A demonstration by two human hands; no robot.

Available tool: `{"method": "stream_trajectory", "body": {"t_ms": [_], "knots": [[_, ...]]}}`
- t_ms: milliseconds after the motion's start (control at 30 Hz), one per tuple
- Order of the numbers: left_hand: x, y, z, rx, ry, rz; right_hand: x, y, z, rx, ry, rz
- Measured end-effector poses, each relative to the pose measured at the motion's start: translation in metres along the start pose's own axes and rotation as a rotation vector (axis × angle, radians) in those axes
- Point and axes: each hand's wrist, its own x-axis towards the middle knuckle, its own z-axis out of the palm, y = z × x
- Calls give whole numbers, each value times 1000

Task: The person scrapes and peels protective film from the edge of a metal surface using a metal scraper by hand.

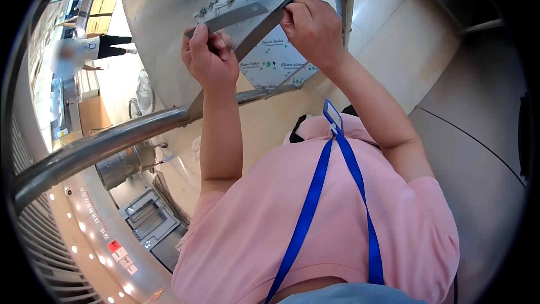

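My left hand point(211, 59) is closed around one end of a flat grey metal strip point(239, 16), which has a small hole near its free end. The strip slants over the front edge of a metal table point(163, 39). At that same edge, farther right, my right hand point(315, 31) has its fingers curled and pressed together. Something dark shows at its fingertips, but I cannot make out what it is. Dark, ragged scraps point(216, 5) lie scattered on the tabletop beyond the strip.
A round metal rail point(112, 141) crosses below the table. Under the tabletop is a white patterned box or sheet point(273, 62) with green prints. A metal pot-like vessel point(121, 166) and a grey basin point(149, 219) are at lower left. Another person point(79, 55) stands far left.
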Motion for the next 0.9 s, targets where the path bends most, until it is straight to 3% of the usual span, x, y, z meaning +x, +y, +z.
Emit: {"method": "stream_trajectory", "body": {"t_ms": [100, 233, 433, 733, 900], "knots": [[2, 2, -3, 27, -4, -34, 0, 3, 3, 30, 10, 56], [4, 5, -5, -17, -22, -83, 3, 13, -13, 153, 23, 281], [4, 4, -1, -21, 14, -68, -4, -2, -16, 167, -112, 279], [6, 3, -4, -28, 8, -53, -10, 1, 4, 128, -70, 223], [6, 5, -11, -105, 25, -90, -8, 0, -2, 179, -110, 308]]}}
